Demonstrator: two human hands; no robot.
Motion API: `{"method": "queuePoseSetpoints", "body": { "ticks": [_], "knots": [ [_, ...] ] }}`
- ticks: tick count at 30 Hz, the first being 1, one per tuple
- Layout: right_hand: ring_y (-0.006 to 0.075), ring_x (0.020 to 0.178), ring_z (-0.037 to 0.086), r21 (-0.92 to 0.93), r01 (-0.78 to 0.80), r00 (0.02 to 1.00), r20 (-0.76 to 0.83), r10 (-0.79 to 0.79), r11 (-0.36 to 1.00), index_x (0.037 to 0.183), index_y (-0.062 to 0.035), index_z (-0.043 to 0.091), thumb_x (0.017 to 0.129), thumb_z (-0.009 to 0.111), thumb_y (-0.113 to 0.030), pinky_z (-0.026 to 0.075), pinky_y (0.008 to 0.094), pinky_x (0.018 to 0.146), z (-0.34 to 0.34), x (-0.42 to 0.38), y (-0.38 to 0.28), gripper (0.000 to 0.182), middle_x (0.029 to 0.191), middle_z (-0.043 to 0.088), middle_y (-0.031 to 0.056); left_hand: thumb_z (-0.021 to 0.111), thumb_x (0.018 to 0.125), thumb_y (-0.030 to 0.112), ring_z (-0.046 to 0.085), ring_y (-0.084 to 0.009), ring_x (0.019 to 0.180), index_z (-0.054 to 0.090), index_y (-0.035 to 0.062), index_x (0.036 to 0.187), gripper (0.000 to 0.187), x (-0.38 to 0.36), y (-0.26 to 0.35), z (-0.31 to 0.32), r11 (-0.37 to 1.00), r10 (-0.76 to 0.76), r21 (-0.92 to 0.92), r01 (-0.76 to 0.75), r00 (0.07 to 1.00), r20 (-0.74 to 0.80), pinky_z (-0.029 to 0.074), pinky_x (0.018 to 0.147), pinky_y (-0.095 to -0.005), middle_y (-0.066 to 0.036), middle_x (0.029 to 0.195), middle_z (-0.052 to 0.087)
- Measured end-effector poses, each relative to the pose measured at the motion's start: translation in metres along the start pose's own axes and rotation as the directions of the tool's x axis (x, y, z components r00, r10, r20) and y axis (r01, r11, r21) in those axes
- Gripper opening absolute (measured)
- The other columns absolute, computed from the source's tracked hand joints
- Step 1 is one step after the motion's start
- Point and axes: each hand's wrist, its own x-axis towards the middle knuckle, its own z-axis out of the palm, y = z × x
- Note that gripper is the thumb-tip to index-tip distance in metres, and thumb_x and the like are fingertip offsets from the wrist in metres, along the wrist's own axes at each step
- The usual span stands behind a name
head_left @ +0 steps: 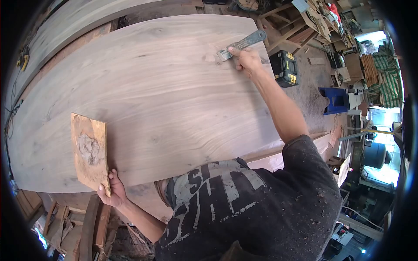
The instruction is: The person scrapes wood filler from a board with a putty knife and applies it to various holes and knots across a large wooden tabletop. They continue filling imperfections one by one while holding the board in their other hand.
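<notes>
A large pale wooden slab (143, 82) with dark knots and flowing grain spreads out before me. My right hand (247, 61) grips a putty knife (250, 40) near the slab's far right end. The knife's blade touches the wood, or nearly so, beside a small brownish smeared patch (209, 57). At the near left, my left hand (114, 191) pinches the lower corner of a small wooden board (82, 167), tilted up over the slab's edge. A lump of greyish-brown filler paste (89, 148) is stuck on the board's face.
Beyond the slab's right end, a black and yellow toolbox (285, 68) stands on the floor. A blue plastic stand (335, 101) is farther right. Another long wooden slab (82, 30) lies along the far left side. Wooden frames (93, 226) and timber crowd the lower left.
</notes>
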Motion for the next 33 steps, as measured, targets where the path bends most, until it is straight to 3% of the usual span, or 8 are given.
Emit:
{"method": "queuePoseSetpoints", "body": {
  "ticks": [5, 17, 19, 20, 22, 25, 32, 33],
  "knots": [
    [0.0107, 0.044, 0.042, 0.027, -0.082, 0.996, -0.044, 0.083, 0.996, 0.073, -0.0015, 0.056, 0.085, 0.076, -0.020, 0.030, 0.0286, 0.040, 0.024, -0.012, 0.000, 0.029, 0.057, 0.050, 0.0027, 0.058, 0.084, 0.020, 0.058, -0.0259, 0.088, 0.042, -0.0045, 0.135, 0.059, 0.001, 0.002, -0.004, 1.000, -0.005, 0.001, 0.005, 1.000, 0.014, 0.045, 0.097, -0.0467, -0.017, 0.108, 0.062],
    [0.0163, 0.062, 0.061, -0.097, 0.194, 0.981, -0.010, -0.196, 0.976, 0.080, 0.0037, 0.070, 0.081, 0.075, -0.022, 0.049, 0.0335, 0.059, 0.043, -0.020, -0.011, 0.026, 0.068, 0.067, 0.0109, 0.057, 0.085, 0.018, 0.060, -0.0268, 0.088, 0.043, -0.0073, 0.133, 0.057, 0.000, 0.005, 0.006, 1.000, -0.015, 0.003, 0.015, 1.000, 0.024, 0.045, 0.098, -0.0476, -0.019, 0.105, 0.063],
    [0.0136, 0.060, 0.058, 0.053, -0.078, 0.980, 0.188, 0.067, 0.996, 0.082, 0.0005, 0.067, 0.084, 0.074, -0.022, 0.044, 0.0301, 0.051, 0.036, -0.017, -0.019, 0.024, 0.069, 0.063, 0.0066, 0.056, 0.085, 0.018, 0.060, -0.0268, 0.088, 0.043, -0.0076, 0.133, 0.056, 0.000, 0.005, 0.007, 1.000, -0.018, -0.002, 0.018, 0.998, 0.053, 0.045, 0.099, -0.0477, -0.020, 0.106, 0.062],
    [0.0136, 0.060, 0.058, 0.057, -0.080, 0.980, 0.187, 0.068, 0.995, 0.082, 0.0005, 0.067, 0.084, 0.074, -0.022, 0.044, 0.0301, 0.051, 0.031, -0.010, -0.018, 0.024, 0.069, 0.063, 0.0066, 0.056, 0.086, 0.018, 0.060, -0.0267, 0.088, 0.043, -0.0072, 0.133, 0.056, 0.001, 0.006, 0.006, 1.000, -0.023, -0.009, 0.024, 0.999, 0.046, 0.045, 0.099, -0.0478, -0.020, 0.106, 0.062],
    [0.0072, 0.055, 0.048, 0.572, -0.154, 0.934, 0.349, -0.069, 0.806, 0.082, -0.0068, 0.060, 0.089, 0.070, -0.021, 0.035, 0.0241, 0.043, 0.013, 0.010, -0.018, 0.019, 0.072, 0.058, -0.0001, 0.056, 0.086, 0.017, 0.060, -0.0266, 0.088, 0.043, -0.0068, 0.134, 0.055, 0.000, 0.003, 0.006, 1.000, -0.013, -0.017, 0.013, 1.000, 0.026, 0.045, 0.099, -0.0479, -0.020, 0.107, 0.062],
    [0.0068, 0.058, 0.050, 0.632, -0.131, 0.947, 0.308, -0.092, 0.764, 0.086, -0.0064, 0.061, 0.090, 0.069, -0.020, 0.039, 0.0235, 0.047, -0.009, -0.003, -0.034, 0.016, 0.079, 0.060, 0.0012, 0.057, 0.086, 0.017, 0.060, -0.0265, 0.088, 0.043, -0.0051, 0.134, 0.055, 0.001, 0.003, 0.006, 0.999, -0.019, -0.044, 0.020, 1.000, 0.021, 0.046, 0.099, -0.0478, -0.021, 0.108, 0.062],
    [0.0121, 0.062, 0.056, 0.285, 0.145, 0.930, 0.288, -0.229, 0.947, 0.091, -0.0047, 0.066, 0.086, 0.073, -0.028, 0.045, 0.0266, 0.055, 0.051, 0.003, -0.052, 0.026, 0.078, 0.063, 0.0021, 0.056, 0.085, 0.017, 0.059, -0.0258, 0.088, 0.041, -0.0019, 0.137, 0.058, -0.001, 0.005, 0.002, 0.998, -0.033, -0.054, 0.034, 0.999, 0.007, 0.046, 0.097, -0.0471, -0.021, 0.112, 0.060],
    [0.0181, 0.067, 0.060, 0.046, 0.334, 0.909, 0.247, -0.335, 0.941, 0.090, -0.0020, 0.068, 0.082, 0.074, -0.032, 0.048, 0.0314, 0.061, 0.067, 0.008, -0.063, 0.032, 0.081, 0.066, 0.0074, 0.056, 0.084, 0.016, 0.058, -0.0260, 0.089, 0.037, -0.0007, 0.141, 0.062, 0.000, 0.005, 0.000, 0.997, -0.050, -0.056, 0.051, 0.998, 0.028, 0.046, 0.097, -0.0467, -0.024, 0.120, 0.056]
  ]
}}
